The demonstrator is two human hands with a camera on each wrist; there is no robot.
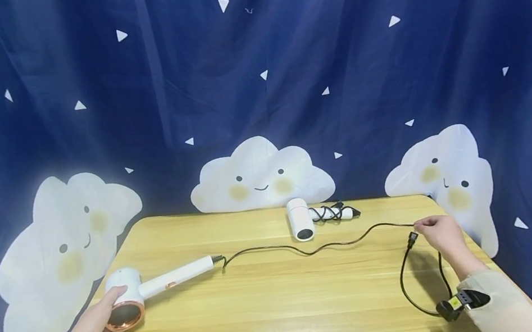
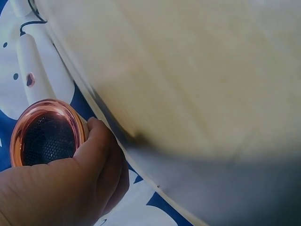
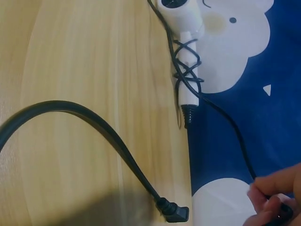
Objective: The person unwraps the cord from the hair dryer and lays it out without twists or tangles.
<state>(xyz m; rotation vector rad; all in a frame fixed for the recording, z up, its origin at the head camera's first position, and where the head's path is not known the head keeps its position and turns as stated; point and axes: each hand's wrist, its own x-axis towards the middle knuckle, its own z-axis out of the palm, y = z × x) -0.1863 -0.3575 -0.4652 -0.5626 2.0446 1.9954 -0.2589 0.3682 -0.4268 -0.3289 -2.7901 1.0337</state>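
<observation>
At the left of the table, my left hand grips the head of a white hair dryer, fingers on one side and thumb on the other. Its copper-rimmed mesh end faces the left wrist camera, and the handle points right. From the handle a thin black cord runs across to my right hand, which pinches it between thumb and fingertips. More of the cord hangs below that hand in a loop, with the black plug dangling beside the fingers. The right palm hides part of the cord.
A smaller white hair dryer, its cord wound round the handle, lies at the back edge of the wooden table. A dark blue curtain with clouds hangs behind. A black wrist camera sits on the right sleeve.
</observation>
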